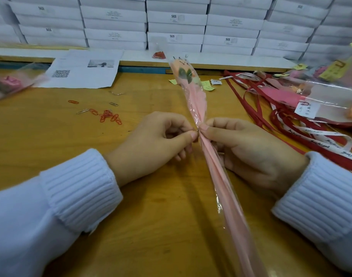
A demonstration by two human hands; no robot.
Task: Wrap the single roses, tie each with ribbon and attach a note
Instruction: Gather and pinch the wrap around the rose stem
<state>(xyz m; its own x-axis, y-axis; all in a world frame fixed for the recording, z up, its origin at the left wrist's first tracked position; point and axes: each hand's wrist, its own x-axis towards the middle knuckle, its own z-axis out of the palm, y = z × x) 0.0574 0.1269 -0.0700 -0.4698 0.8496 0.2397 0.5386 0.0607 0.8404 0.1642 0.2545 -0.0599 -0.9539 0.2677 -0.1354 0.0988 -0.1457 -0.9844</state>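
Status: neck of wrap being gathered, ribbon not yet on

Rose (188, 76) in pink paper and clear sleeve lies diagonally across the table (151, 206), bloom end away from the person, stem end running off the bottom edge; left hand (165, 140) and right hand (249, 150) meet at the narrow waist of the wrap, thumb and forefinger of each pinching it from opposite sides; other fingers curled; a thin glint sits between the fingertips, cannot tell what it is.

Judgement: wrapping step, closing out; next move needs one hand to keep the gather tight while the other fetches a ribbon from the heap of ribbons (291, 124), well apart to the right; letting go risks the gather springing loose.

Counts: 1 rose in hand; 1 wrapped rose (7, 82) at left edge; at least 2 finished ones (311, 96) at right, blurred; paper clips (109, 117), red heap plus 2 red strays, about 3 silver; 3 or so loose yellow notes (208, 85); ribbons too tangled to count.
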